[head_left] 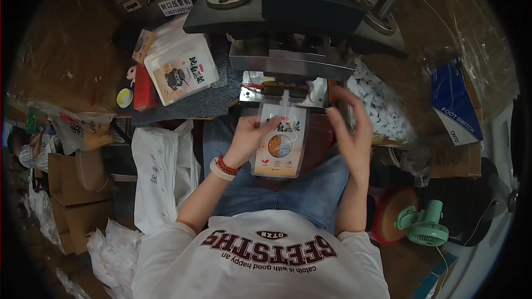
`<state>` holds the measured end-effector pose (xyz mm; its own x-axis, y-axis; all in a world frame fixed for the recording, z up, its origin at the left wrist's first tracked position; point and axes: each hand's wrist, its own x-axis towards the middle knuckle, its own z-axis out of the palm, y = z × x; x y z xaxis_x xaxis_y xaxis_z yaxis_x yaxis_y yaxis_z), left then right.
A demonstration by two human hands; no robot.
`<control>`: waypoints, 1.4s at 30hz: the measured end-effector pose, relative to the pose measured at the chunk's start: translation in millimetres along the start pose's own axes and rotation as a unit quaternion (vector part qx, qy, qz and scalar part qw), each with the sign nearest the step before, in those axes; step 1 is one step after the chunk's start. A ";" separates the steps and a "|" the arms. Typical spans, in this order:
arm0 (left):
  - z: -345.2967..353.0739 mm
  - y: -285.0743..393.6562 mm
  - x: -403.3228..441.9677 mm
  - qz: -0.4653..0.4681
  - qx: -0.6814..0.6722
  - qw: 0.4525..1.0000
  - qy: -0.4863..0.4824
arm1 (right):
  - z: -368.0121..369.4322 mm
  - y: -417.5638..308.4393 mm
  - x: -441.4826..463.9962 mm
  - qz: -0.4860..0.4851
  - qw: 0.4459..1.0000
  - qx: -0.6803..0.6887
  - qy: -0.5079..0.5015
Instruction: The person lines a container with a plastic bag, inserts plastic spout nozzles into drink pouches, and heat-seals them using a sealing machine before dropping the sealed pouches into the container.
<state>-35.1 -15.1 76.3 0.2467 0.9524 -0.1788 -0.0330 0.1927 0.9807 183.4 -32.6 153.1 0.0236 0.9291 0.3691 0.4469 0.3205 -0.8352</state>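
Observation:
My left hand [249,137] pinches the left side of a printed plastic pouch [280,144], its thumb lying across the front. The pouch hangs over my lap, and the spout at its top reaches the metal plate [317,93] of the sealing machine [293,58]. To the right of the pouch, my right hand [353,133] is apart from it, fingers spread, near the plate's right end. No object shows in that hand. A stack of similar pouches [185,72] lies on the dark mat at the left.
Small white parts [379,102] are heaped right of the machine. Left of it are a red box [145,89] and a round yellow-green tin [124,97]. A blue box [455,102] and a green fan [428,231] are at the right; a white bag [160,171] hangs at the left.

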 end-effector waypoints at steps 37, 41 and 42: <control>-19.3 49.1 -56.7 0.366 0.285 0.886 0.008 | 42.5 -11.2 -14.6 -0.176 0.957 0.183 -0.138; -2.8 14.6 -32.0 0.157 0.112 0.980 -0.050 | 43.4 -3.1 -20.5 0.015 0.987 0.140 -0.080; 1.3 -2.7 -21.4 0.107 0.059 0.992 -0.036 | 40.4 -1.3 -18.5 0.016 0.987 0.140 -0.079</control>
<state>-39.0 -36.3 77.6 0.3141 0.9487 0.0357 0.0213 -0.0447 0.9988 146.2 -42.7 131.0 -0.1165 0.9496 0.2909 0.1827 0.3084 -0.9336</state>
